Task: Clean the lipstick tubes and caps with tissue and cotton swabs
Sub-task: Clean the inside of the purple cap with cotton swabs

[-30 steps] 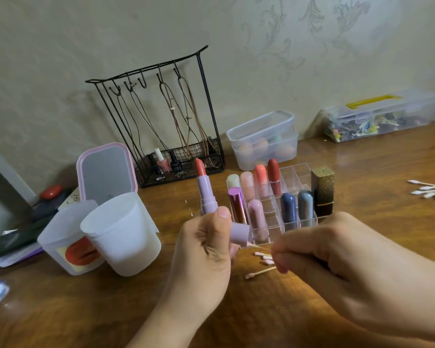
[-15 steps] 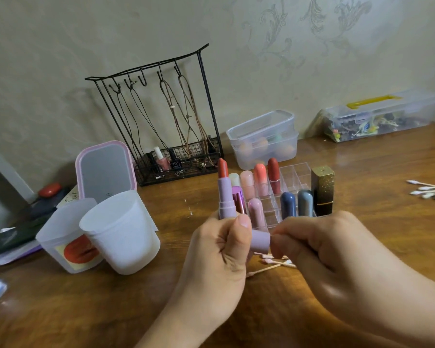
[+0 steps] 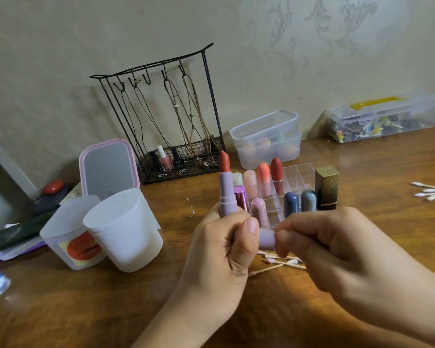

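Lilac lipstick tube (image 3: 227,194) stands upright in the left hand (image 3: 221,249) — fingers wrapped round its base, thumb pressing the lilac cap (image 3: 266,238) sideways. Right hand (image 3: 337,252) is curled at the cap's mouth; whatever it pinches is hidden. Both hover above used cotton swabs (image 3: 279,262) on the wooden table (image 3: 111,310).

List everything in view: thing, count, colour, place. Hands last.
open lipstick: one, lilac tube, red bullet, upright in left hand
cap: one, lilac, between both hands
organizer: one, clear, centre, holding capped lipsticks
gold-black lipstick: one, right of organizer
used swabs: several, pink-tipped, under hands
clean swabs: a pile, white, far right
cups: two, white, left
mirror: one, pink-framed
wire rack: one, black, by wall
boxes: clear, by wall
left hand: grips lipstick
right hand: fingers curled at cap
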Action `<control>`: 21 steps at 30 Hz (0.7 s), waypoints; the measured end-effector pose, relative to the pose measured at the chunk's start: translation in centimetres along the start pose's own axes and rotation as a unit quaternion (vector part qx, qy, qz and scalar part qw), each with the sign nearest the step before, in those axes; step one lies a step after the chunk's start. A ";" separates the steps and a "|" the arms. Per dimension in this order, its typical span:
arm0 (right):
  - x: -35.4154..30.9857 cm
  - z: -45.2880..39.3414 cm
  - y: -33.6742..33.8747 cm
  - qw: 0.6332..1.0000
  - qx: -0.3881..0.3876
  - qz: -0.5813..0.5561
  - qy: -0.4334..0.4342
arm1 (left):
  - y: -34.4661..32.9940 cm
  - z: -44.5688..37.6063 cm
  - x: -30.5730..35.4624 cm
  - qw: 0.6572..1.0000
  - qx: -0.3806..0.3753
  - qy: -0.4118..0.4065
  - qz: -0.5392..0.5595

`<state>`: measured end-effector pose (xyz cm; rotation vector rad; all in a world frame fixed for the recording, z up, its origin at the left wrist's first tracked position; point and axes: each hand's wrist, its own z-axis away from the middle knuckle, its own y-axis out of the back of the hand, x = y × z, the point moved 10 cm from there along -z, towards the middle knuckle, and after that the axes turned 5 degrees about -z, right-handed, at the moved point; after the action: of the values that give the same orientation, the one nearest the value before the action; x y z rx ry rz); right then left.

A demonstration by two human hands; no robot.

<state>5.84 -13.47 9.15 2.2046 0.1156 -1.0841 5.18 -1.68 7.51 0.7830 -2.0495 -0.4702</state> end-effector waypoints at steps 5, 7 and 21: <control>0.9 -0.1 -0.8 0.996 -0.008 0.090 -0.004 | -0.1 -0.2 0.5 0.998 -0.007 -0.039 -0.055; 0.6 -0.1 -1.2 0.996 -0.055 0.065 0.002 | 0.0 -0.4 0.3 0.998 -0.009 -0.040 -0.049; 1.2 -0.5 3.0 0.985 0.036 -0.166 0.031 | -0.4 -0.7 -1.0 0.901 -0.073 0.109 0.413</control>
<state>8.04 -15.76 10.07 2.3404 0.4933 -1.2106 6.32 -1.28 7.04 -0.1582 -1.8933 -0.0399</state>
